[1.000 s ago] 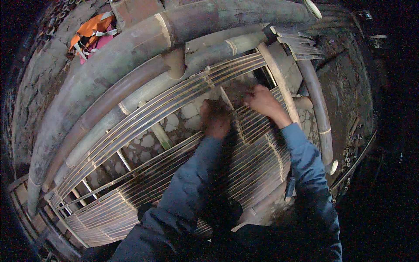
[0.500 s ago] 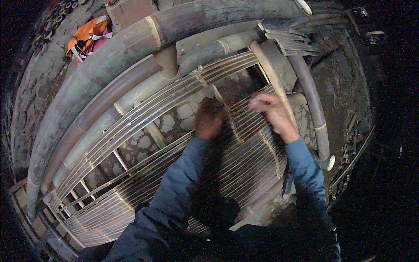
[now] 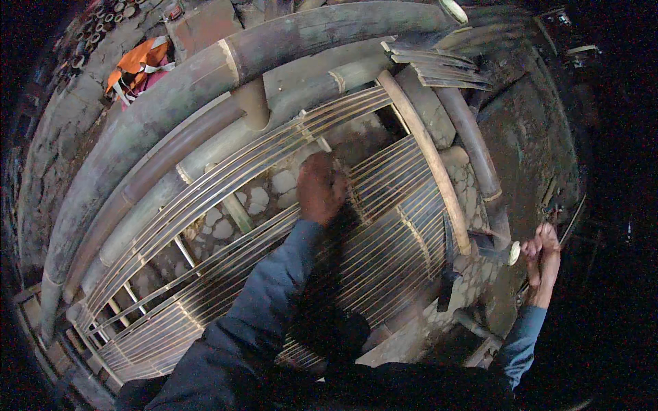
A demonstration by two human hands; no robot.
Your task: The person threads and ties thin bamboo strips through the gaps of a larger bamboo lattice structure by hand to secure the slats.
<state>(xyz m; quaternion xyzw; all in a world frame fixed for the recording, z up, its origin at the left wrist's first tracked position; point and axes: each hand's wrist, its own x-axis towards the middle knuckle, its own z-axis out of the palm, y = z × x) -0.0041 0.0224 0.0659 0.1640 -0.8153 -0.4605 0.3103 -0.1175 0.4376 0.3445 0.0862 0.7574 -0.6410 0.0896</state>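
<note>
Left hand (image 3: 321, 186): fingers curled, pressing on the bamboo slat panel (image 3: 384, 233) — grip unclear.
Right hand (image 3: 540, 255): out beside the panel — closed around something thin, too dark to tell.

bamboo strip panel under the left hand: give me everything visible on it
The bamboo strip panel is a flat lattice of many thin, pale split strips running side by side, curved in the picture by the lens. A few narrow cross slats bind them. It lies over stone paving, seen through a wide gap where strips are missing. Thick bamboo poles lie along its far side. The left hand presses on the strips by that gap. The right hand is off its right edge, not touching it.
</note>
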